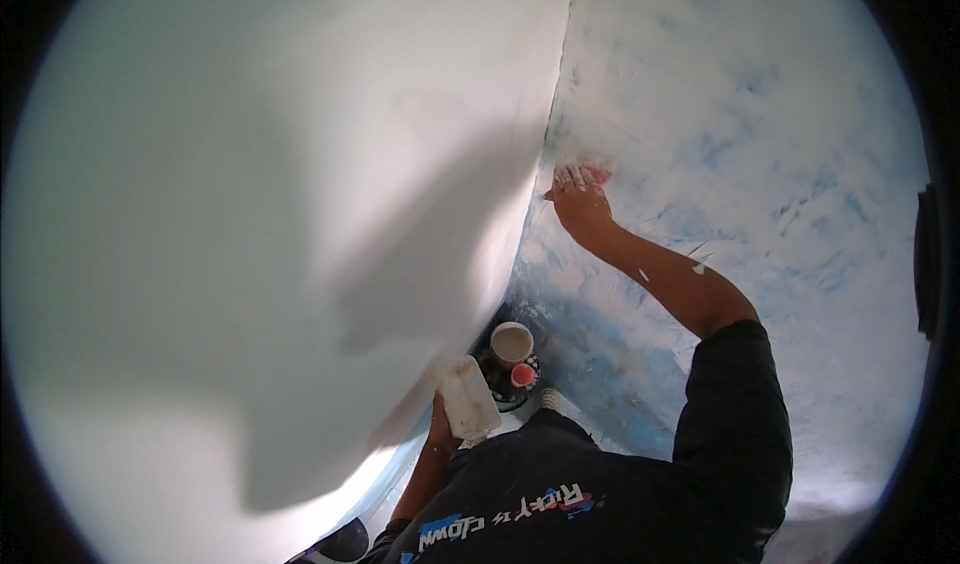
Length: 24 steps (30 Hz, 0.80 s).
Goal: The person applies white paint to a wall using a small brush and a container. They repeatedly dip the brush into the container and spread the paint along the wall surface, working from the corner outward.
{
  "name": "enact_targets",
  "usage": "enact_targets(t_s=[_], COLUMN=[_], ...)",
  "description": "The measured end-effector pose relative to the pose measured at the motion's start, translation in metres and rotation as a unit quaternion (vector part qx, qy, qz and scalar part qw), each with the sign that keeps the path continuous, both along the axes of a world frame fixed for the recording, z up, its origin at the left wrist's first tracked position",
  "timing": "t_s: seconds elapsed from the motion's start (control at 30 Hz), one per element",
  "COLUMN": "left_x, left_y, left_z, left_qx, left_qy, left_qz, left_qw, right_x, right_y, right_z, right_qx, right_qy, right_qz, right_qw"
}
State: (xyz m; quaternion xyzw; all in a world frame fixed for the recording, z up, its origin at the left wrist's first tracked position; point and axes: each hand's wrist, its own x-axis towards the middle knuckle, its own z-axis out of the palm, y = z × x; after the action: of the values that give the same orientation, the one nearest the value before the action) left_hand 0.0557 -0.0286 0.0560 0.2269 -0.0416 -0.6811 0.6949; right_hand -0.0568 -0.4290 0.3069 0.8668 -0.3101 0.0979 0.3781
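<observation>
My right hand [579,195] is pressed flat to the patchy blue-and-white wall [735,144], close beside the inside corner. Under its fingers is a thin pinkish-red piece [599,173], perhaps a flexible spreader, lying against the wall. White filler coats those fingers, and white smears mark the forearm. Lower down, my left hand [444,420] grips a pale rectangular pan or block [469,397] smeared with filler; its exact kind is unclear. It is held near my chest, in front of the smooth white wall [187,189].
Below in the corner, a pale bucket [511,344] and a small red cup [523,375] rest on a dark, splattered round surface [501,397]. A foot [550,398] shows beside it. A dark object [927,264] is at the right rim, another dark rounded one [345,540] at bottom left.
</observation>
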Motion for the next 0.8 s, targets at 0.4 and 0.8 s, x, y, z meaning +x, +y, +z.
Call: enact_targets(t_s=[0.4,0.8], left_x=[-0.004,0.006], left_y=[0.004,0.014], left_z=[0.008,0.013], left_qx=[0.018,0.041], left_qy=[0.005,0.001], left_qz=[0.002,-0.005], left_qw=[1.0,0.999], right_x=[-0.01,-0.003], right_y=[-0.02,0.012], right_z=[-0.037,0.088], right_qx=[-0.123,-0.291], right_qy=[-0.08,-0.086], right_qz=[0.083,-0.149], right_qw=[0.986,0.941])
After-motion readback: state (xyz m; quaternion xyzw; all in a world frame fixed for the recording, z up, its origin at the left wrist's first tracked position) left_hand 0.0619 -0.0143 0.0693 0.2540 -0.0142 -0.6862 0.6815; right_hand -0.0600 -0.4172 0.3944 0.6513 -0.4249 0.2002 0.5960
